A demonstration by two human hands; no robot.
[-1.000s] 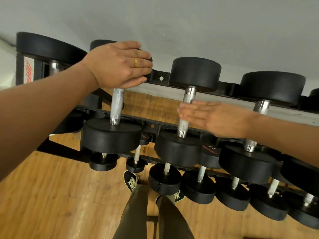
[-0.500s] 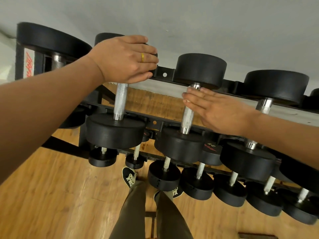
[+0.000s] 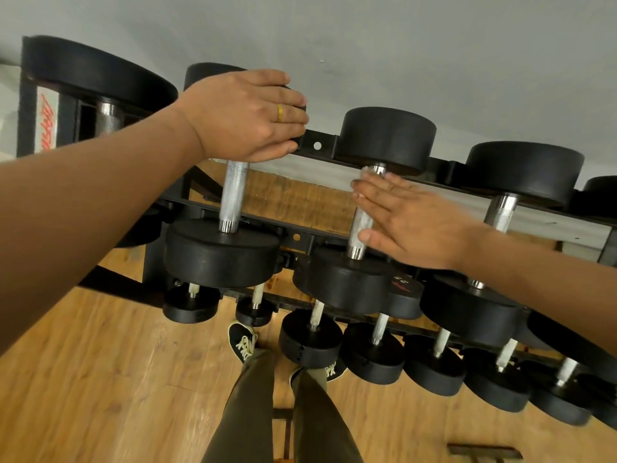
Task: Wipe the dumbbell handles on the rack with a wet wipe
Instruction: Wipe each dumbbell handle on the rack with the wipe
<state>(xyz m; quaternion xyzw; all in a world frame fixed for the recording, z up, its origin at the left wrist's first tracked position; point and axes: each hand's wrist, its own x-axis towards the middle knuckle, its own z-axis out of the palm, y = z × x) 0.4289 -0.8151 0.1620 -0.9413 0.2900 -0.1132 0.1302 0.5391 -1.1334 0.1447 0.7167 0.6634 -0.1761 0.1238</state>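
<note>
Black round-headed dumbbells with knurled steel handles lie on a tiered black rack (image 3: 319,145). My left hand (image 3: 243,115), wearing a gold ring, rests over the far head of the left dumbbell (image 3: 220,259), above its bare handle (image 3: 233,195). My right hand (image 3: 417,222) lies flat with straight fingers against the handle (image 3: 359,228) of the middle dumbbell (image 3: 387,138), covering its upper part. A pale scrap (image 3: 364,173) shows at the fingertips; I cannot tell whether it is the wet wipe.
A third top-tier dumbbell (image 3: 524,172) sits right of my right hand. Smaller dumbbells (image 3: 310,339) fill the lower tiers. A large black weight (image 3: 100,75) is at far left. My legs and shoes (image 3: 245,342) stand on the wooden floor (image 3: 100,379) below.
My right hand slid up the middle handle from near its lower end toward the far head. My left hand stayed on the left dumbbell's far head.
</note>
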